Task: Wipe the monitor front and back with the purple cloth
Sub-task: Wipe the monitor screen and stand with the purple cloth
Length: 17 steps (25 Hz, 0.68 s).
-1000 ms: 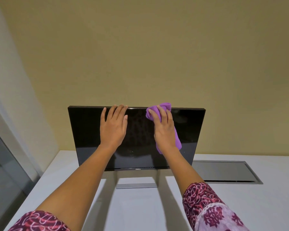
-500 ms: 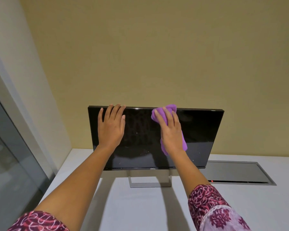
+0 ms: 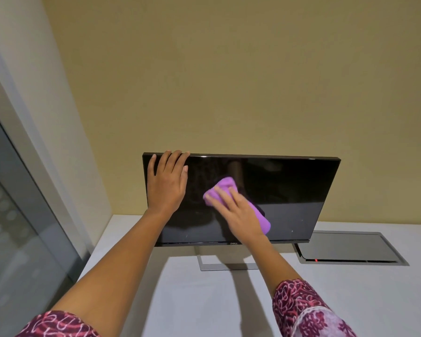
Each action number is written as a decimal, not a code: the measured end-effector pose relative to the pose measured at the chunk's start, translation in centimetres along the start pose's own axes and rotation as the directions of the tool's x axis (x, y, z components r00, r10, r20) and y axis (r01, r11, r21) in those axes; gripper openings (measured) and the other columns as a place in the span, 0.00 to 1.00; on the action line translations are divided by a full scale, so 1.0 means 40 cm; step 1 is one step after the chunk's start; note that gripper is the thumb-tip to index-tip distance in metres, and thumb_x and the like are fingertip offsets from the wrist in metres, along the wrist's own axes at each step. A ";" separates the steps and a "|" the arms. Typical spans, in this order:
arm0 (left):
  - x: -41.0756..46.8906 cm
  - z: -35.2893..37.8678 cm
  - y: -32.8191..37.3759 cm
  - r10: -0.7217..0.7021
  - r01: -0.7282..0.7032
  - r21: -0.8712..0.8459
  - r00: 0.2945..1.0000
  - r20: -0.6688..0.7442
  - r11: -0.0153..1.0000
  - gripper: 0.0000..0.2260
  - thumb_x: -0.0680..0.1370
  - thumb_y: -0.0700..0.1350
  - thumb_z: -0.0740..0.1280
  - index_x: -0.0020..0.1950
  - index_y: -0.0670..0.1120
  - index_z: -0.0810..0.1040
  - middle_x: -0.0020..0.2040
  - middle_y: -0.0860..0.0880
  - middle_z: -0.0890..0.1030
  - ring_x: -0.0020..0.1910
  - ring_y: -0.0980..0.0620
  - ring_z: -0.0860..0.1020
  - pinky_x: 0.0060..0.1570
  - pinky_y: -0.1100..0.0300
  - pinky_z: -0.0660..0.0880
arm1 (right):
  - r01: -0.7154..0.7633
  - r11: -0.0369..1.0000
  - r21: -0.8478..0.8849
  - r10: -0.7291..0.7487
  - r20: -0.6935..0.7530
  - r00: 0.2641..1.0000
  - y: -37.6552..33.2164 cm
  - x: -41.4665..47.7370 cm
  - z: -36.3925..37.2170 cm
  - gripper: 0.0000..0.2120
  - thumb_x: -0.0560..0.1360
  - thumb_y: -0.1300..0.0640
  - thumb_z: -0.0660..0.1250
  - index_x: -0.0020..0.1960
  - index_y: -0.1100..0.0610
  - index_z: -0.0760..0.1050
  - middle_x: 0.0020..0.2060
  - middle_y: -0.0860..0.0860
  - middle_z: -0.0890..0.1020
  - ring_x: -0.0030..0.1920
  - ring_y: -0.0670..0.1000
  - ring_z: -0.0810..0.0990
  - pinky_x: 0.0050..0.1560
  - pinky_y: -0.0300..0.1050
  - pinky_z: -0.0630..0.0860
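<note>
A black monitor (image 3: 287, 190) with a dark screen stands on a silver stand (image 3: 204, 265) on the white desk (image 3: 204, 300), facing me. My left hand (image 3: 167, 184) grips its top left edge, fingers hooked over the rim. My right hand (image 3: 241, 214) presses the folded purple cloth (image 3: 225, 184) flat against the middle of the screen, below the top edge. Part of the cloth is hidden under my palm.
A grey metal cable hatch (image 3: 348, 248) with a small red light is set into the desk right of the stand. A beige wall (image 3: 229, 81) rises behind the monitor. A glass panel and frame (image 3: 22, 203) stand at the left.
My right hand slid the cloth from the screen's top edge down and left to mid-screen. My left hand stayed on the top rim. The view shifted, so the monitor sits further right.
</note>
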<state>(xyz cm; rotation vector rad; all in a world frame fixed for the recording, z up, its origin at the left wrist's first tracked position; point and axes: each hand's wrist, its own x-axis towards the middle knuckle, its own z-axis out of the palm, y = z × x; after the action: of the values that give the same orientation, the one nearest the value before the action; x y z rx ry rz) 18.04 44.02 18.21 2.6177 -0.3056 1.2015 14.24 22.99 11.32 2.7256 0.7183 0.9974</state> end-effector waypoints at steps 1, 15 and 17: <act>-0.001 -0.002 -0.010 -0.002 0.002 0.000 1.000 -0.002 1.000 0.18 0.81 0.48 0.51 0.68 0.48 0.71 0.65 0.49 0.74 0.67 0.48 0.68 0.71 0.50 0.53 | -0.125 0.991 0.046 0.128 -0.065 0.990 0.005 0.035 -0.017 0.45 0.61 0.73 0.70 0.74 0.53 0.59 0.71 0.55 0.62 0.68 0.60 0.63 0.61 0.50 0.72; -0.008 -0.019 -0.053 0.002 -0.002 -0.014 1.000 0.005 1.000 0.18 0.81 0.48 0.51 0.68 0.48 0.71 0.66 0.49 0.74 0.68 0.48 0.69 0.70 0.50 0.53 | 0.130 0.990 -0.047 -0.125 0.100 0.987 -0.098 0.047 0.020 0.47 0.61 0.66 0.74 0.74 0.52 0.56 0.70 0.54 0.64 0.67 0.58 0.64 0.61 0.49 0.73; -0.008 -0.019 -0.059 0.004 -0.004 -0.019 1.000 0.001 1.000 0.18 0.81 0.48 0.51 0.68 0.48 0.71 0.66 0.49 0.74 0.68 0.48 0.69 0.70 0.50 0.53 | -0.085 0.996 0.028 0.086 -0.009 0.996 -0.097 0.099 -0.018 0.46 0.61 0.70 0.71 0.74 0.52 0.58 0.70 0.55 0.62 0.68 0.59 0.62 0.62 0.49 0.72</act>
<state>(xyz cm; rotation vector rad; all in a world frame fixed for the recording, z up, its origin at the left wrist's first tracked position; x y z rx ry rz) 17.96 46.53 18.12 2.6025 -0.3210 1.1926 14.92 28.31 12.97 2.7983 0.6263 1.0276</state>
